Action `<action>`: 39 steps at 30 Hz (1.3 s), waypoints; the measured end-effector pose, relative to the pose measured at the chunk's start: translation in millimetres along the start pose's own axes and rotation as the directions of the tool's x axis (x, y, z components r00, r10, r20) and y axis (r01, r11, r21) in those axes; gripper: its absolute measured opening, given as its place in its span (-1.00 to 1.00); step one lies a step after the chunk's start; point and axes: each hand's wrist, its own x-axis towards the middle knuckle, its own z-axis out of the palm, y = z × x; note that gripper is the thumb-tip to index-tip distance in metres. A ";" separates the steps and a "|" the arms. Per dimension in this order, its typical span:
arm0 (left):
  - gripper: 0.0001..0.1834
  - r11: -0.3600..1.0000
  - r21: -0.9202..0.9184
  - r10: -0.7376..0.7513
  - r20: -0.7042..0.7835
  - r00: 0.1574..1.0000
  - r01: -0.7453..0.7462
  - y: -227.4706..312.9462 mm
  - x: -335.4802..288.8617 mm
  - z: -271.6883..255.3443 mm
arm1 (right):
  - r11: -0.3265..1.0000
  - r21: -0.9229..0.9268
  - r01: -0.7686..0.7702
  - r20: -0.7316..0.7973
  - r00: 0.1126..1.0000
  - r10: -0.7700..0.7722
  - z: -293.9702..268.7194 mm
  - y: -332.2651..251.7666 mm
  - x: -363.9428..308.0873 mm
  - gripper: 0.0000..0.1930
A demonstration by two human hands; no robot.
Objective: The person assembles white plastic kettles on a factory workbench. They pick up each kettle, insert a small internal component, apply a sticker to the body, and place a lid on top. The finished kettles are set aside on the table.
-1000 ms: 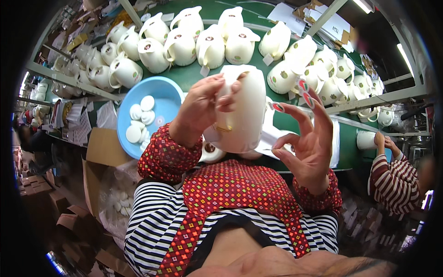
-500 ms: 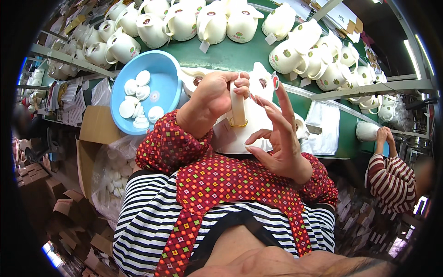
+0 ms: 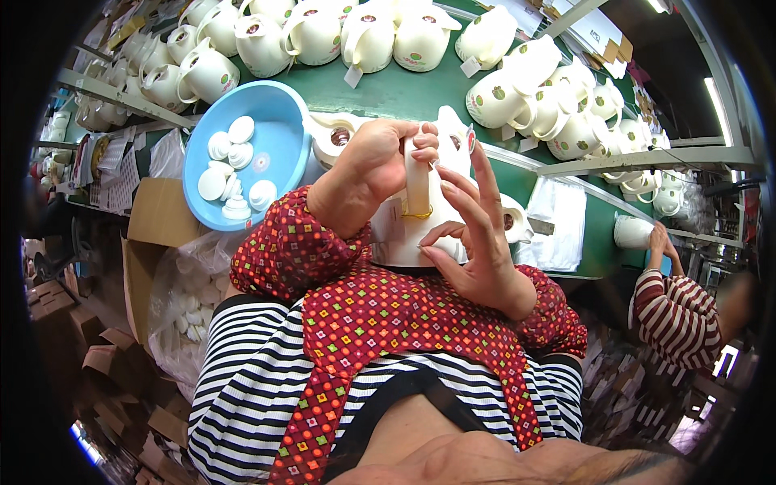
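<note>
My left hand (image 3: 368, 162) grips a glossy cream jug (image 3: 400, 252) by its handle (image 3: 418, 187).
Likely stiff, slick elsewhere; right hand (image 3: 487, 265) beside it, fingertips narrowed, contents unclear.

I look steeply down through a head-worn fisheye, close above the left hand (image 3: 373, 162) and right hand (image 3: 485, 255), facing the green worktable (image 3: 392, 94).

Beyond the left hand (image 3: 373, 162) and right hand (image 3: 478, 238), there is room to pass over a strip of green table (image 3: 380, 95) as far as the row of jugs (image 3: 369, 39). A blue basin (image 3: 279, 133) blocks the left hand's left, another jug (image 3: 517, 232) the right hand's right.
</note>
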 end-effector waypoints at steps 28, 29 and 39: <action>-0.82 0.998 -0.026 0.052 -0.058 0.997 -0.053 4.0 7.4 -0.9 | 0.988 -0.141 0.059 -0.229 0.969 -0.090 -1.6 4.0 4.5 -0.18; -0.82 0.999 -0.032 0.037 -0.035 0.999 -0.038 5.2 8.3 -5.6 | 0.995 -0.089 0.040 -0.233 0.971 -0.060 -1.7 1.1 5.7 -0.18; -0.83 0.997 0.049 0.064 -0.013 0.998 -0.063 3.5 10.7 -6.4 | 0.997 -0.031 -0.067 -0.135 0.989 0.062 0.1 -2.8 4.5 -0.12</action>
